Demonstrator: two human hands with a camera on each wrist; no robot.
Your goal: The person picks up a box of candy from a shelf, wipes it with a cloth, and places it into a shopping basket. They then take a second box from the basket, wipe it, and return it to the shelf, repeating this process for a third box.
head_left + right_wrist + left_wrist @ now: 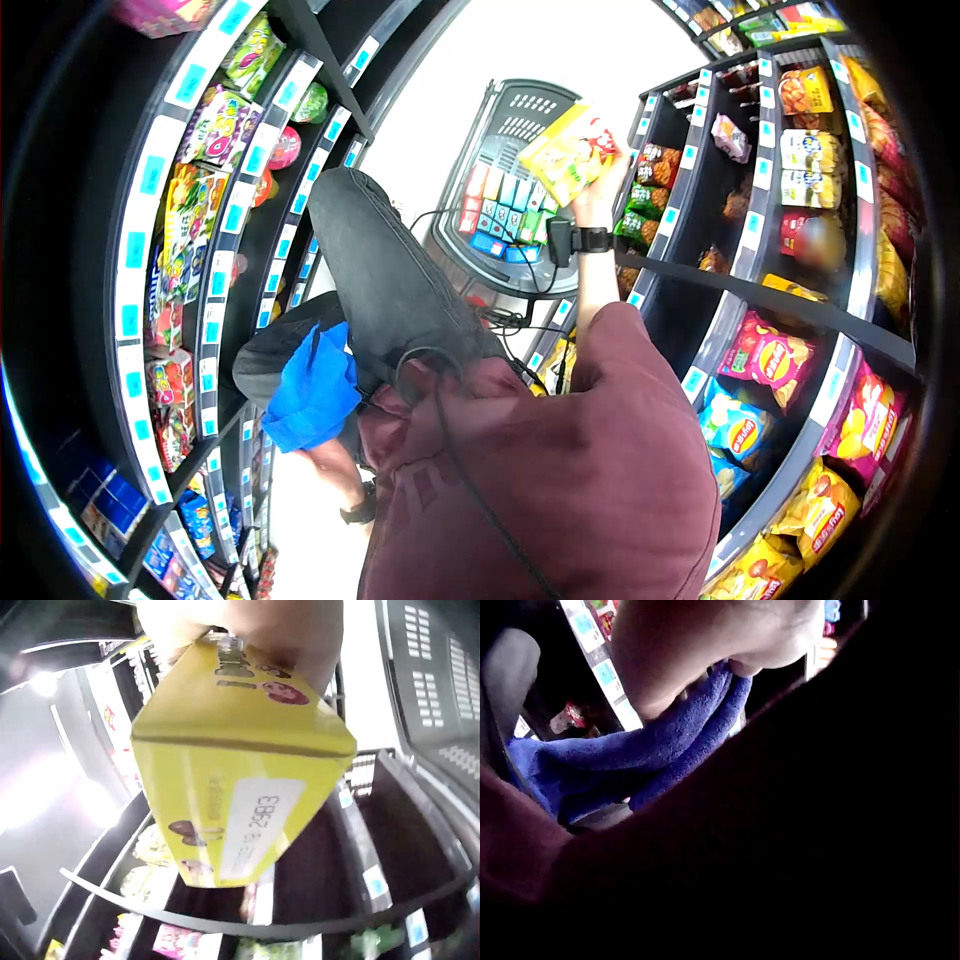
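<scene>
In the head view a yellow package (570, 155) is held up by the right hand (598, 190), over the right side of a grey basket (455, 235). The right wrist view shows it as a yellow box (240, 757), gripped at its top end by the right hand (262, 630). A blue cloth (312, 390) hangs at the left hand (335, 470), beside the person's leg. In the left wrist view the left hand (712, 645) has its fingers curled round the folded cloth (682, 739).
Small boxes (505, 215) lie in the basket. Shelves of snack bags (770, 360) rise on the right, with candy packs (190, 230) on the left shelves. A black cable (480, 490) runs down the person's back and near the basket.
</scene>
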